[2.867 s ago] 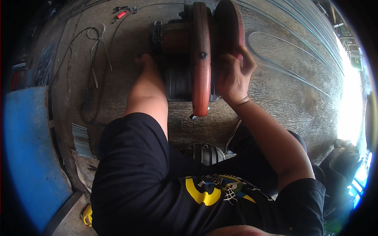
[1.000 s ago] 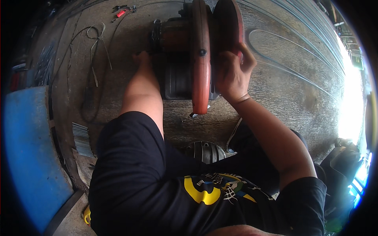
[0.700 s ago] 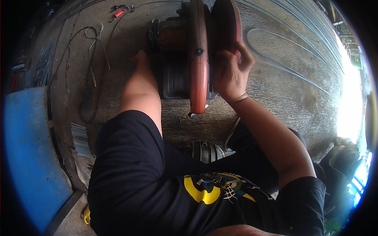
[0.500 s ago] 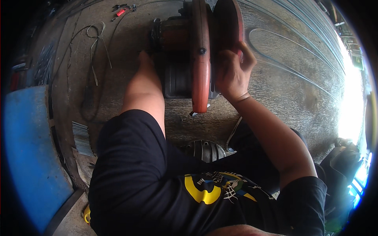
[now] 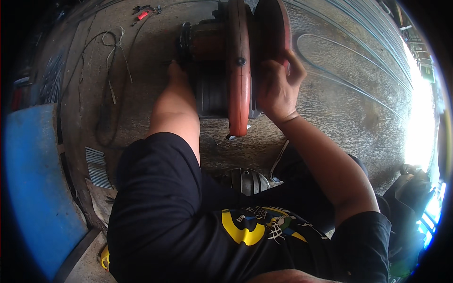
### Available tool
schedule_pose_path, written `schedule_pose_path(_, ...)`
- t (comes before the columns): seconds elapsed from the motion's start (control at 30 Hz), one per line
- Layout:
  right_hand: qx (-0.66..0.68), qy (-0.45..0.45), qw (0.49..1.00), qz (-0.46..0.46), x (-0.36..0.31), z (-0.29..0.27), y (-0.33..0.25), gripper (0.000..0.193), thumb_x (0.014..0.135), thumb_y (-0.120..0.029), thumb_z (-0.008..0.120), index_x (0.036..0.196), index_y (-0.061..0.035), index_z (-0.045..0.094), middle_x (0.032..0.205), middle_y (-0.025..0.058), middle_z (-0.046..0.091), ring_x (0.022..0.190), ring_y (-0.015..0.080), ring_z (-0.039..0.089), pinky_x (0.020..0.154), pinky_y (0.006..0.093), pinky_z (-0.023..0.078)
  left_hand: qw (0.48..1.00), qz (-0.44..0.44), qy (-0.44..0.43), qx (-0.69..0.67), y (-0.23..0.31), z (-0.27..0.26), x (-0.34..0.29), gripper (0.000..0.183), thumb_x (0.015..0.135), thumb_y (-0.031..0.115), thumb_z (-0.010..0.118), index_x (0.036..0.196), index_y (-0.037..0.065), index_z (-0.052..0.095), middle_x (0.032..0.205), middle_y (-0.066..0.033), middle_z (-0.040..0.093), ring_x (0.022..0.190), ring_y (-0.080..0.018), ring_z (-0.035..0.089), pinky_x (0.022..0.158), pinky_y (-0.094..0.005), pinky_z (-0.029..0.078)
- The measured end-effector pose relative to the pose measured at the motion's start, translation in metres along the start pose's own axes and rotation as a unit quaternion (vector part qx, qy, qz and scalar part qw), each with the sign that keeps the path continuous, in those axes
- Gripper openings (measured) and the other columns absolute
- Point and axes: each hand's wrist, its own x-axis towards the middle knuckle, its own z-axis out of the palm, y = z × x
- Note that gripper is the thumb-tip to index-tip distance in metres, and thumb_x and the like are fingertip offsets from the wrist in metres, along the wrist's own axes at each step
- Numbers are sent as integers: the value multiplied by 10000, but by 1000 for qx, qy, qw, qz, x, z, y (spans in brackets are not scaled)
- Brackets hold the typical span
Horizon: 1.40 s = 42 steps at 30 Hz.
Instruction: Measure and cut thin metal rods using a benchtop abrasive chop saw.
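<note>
A large cut-off saw (image 5: 207, 42) stands on the worn floor in front of me. It has a dark motor body, a thick red curved handle (image 5: 240, 101) and a red round guard (image 5: 286, 28) on its right side. My right hand (image 5: 281, 87) is beside that guard, fingers bent in and gripping low on it; what the inner fingers touch is partly hidden. My left arm reaches along the motor's left side. Of my left hand (image 5: 174, 68) little shows, since its fingers disappear into shadow by the saw's base.
Several long metal rods (image 5: 373, 33) lie at the far right. Cord and a thin strap (image 5: 112, 70) lie on the left, with a small red-handled tool (image 5: 142, 15) beyond. A blue panel (image 5: 35, 184) and a row of short rods (image 5: 97, 167) flank my left side. A ribbed metal casing (image 5: 244, 180) lies close to me.
Hardly anything differs. My left arm and the view have shifted very slightly; my right hand keeps its place at the guard.
</note>
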Motion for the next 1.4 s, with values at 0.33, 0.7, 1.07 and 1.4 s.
schedule_pose_path(0.33,-7,1,1000,4,0,1,0,378,692,57,538,1013,-111,645,1300,230,388,1253,429,366,1080,479,332,980,132,99,114,-17,13,6,452,905,267,593,1244,-30,560,1171,-208,618,1017,-344,640,852,-442,538)
schedule_pose_path(0.7,-28,3,1000,-12,-2,0,2,252,792,-66,630,1044,-77,618,1302,240,451,1222,394,392,1020,423,356,965,156,149,148,4,13,-26,481,929,270,567,1304,-22,497,1226,-196,588,1075,-342,611,866,-449,542)
schedule_pose_path(1.07,1,-21,1000,5,7,-8,-5,325,762,-29,602,1082,-87,605,1294,238,419,1238,415,361,1045,479,341,972,86,60,212,17,-2,-14,515,958,270,532,1378,-6,419,1288,-183,551,1144,-336,576,884,-459,547)
schedule_pose_path(1.4,-44,105,993,-19,80,-37,-30,195,848,-113,651,1031,-80,591,981,69,615,929,267,570,893,390,417,989,52,131,54,49,0,-62,451,1006,292,439,1360,14,409,1315,-181,512,1148,-359,558,871,-493,562)
